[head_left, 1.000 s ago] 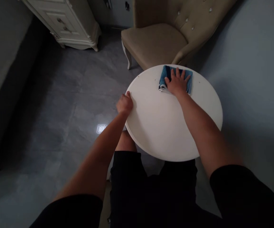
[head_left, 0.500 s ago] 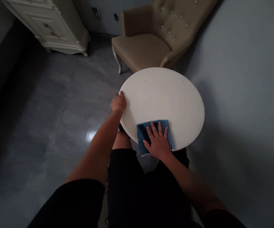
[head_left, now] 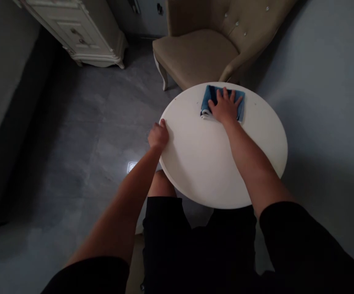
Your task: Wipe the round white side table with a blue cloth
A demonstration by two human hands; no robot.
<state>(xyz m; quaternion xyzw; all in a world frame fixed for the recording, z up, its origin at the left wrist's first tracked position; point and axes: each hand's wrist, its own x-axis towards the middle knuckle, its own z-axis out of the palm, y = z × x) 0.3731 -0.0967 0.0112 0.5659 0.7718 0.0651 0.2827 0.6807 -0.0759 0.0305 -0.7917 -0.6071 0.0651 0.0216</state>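
Observation:
My left hand (head_left: 159,134) grips the left rim of a round white table (head_left: 207,163), its thumb on top and its fingers curled over the edge. Near the table's far side, my right hand (head_left: 227,107) presses flat on a folded blue cloth (head_left: 208,98), the fingers spread wide. The cloth has dark blue and white parts and lies wholly on the tabletop. A few small dark specks show on the white surface near the far rim.
A beige tufted armchair (head_left: 195,57) stands right behind the table. At the back left is a white cabinet (head_left: 81,36). A grey wall (head_left: 327,122) rises on the right. A bright floor drain (head_left: 132,166) sits in the grey tiles on the left.
My right hand has pushed the cloth from the table's near edge to its far side. My left hand keeps its hold on the rim. The view has shifted slightly.

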